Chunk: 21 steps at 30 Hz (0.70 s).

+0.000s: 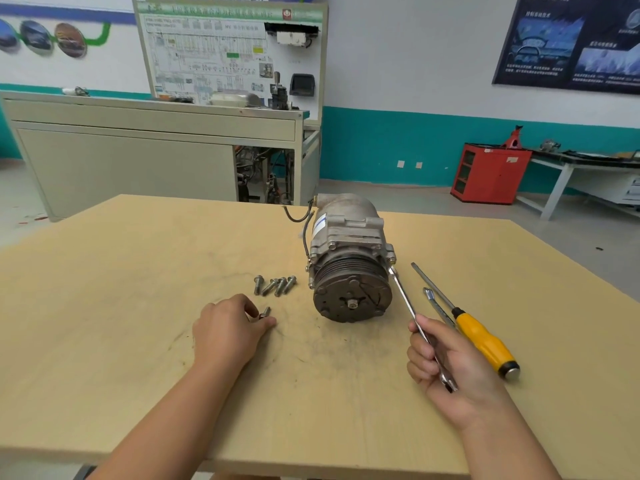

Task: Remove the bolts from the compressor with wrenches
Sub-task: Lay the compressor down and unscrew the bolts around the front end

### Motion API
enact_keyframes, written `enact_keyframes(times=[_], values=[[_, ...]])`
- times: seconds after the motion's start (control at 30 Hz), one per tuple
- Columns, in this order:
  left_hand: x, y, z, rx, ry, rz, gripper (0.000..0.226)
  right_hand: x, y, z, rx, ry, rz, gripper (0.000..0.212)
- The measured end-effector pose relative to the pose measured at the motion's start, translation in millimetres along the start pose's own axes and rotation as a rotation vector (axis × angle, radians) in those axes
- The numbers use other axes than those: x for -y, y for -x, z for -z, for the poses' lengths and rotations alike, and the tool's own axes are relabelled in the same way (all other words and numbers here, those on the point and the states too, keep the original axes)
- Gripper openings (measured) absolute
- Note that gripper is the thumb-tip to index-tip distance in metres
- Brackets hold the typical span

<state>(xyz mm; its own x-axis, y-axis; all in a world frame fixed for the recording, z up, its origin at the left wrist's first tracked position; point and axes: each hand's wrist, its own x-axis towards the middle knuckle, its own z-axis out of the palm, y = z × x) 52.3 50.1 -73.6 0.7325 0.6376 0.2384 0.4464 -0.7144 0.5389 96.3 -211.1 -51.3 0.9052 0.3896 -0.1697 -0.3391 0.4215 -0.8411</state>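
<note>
A grey compressor point(349, 261) lies on the wooden table point(138, 341), pulley face toward me. My right hand point(450, 365) grips a steel wrench point(407, 303) whose head reaches to the compressor's right flange. My left hand point(228, 329) pinches a loose bolt point(265, 312) between thumb and fingers on the table, left of the compressor. Several removed bolts point(275, 285) lie in a row just beyond that hand.
A yellow-handled screwdriver point(481, 337) and a second wrench point(437, 306) lie on the table right of the compressor. Beyond the table stand a grey cabinet point(138, 157), a red cabinet point(490, 173) and a white bench point(588, 168).
</note>
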Motion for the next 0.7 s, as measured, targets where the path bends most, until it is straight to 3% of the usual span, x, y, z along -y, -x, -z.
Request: enact_keyframes(times=[0.27,0.47,0.5,0.6,0.7], values=[[-4,7,4,-0.045,0.036,-0.013,0.042,2,11,-9,0.033,0.113,0.055,0.018],[-31,21,11,-0.149,0.37,-0.188,0.009,-6,18,-59,0.102,0.344,0.154,0.012],[-37,23,13,-0.135,0.437,-0.217,0.015,-8,16,-68,0.085,0.377,0.162,0.013],[-55,21,25,0.114,0.659,-0.206,0.032,-15,6,-87,0.025,0.433,0.143,0.014],[-65,9,37,0.461,0.807,-0.138,0.031,-21,-1,-95,-0.031,0.45,0.127,0.015]])
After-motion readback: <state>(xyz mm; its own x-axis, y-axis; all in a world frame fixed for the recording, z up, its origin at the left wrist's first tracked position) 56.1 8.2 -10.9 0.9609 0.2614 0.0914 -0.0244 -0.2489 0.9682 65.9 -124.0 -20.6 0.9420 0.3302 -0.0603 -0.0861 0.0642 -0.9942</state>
